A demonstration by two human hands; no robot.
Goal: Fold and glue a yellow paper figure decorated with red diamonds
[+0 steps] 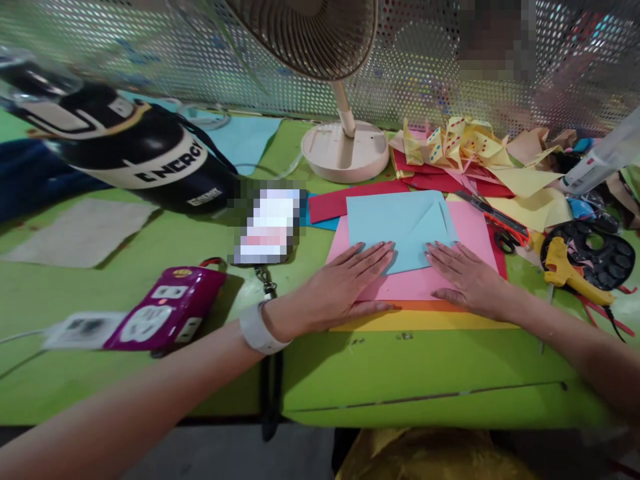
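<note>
My left hand [353, 280] lies flat with its fingertips on the lower left of a light blue sheet of paper [385, 223]. Across from it, my right hand [467, 280] rests with fingers spread at the sheet's lower right corner. A crease or fold runs diagonally over the blue sheet's right part. Beneath it is a larger pink sheet [415, 288], which both hands also touch. Orange and yellow sheets [425, 321] stick out below the pink one, toward the table's front edge. Neither hand grips anything.
A phone [270, 227], a purple power strip [167, 307] and a large black bottle [150, 153] are on the left. Behind stands a fan [345, 153]. Paper scraps [460, 143], a box cutter [495, 217] and a yellow glue gun [575, 273] lie on the right of the green table [425, 373].
</note>
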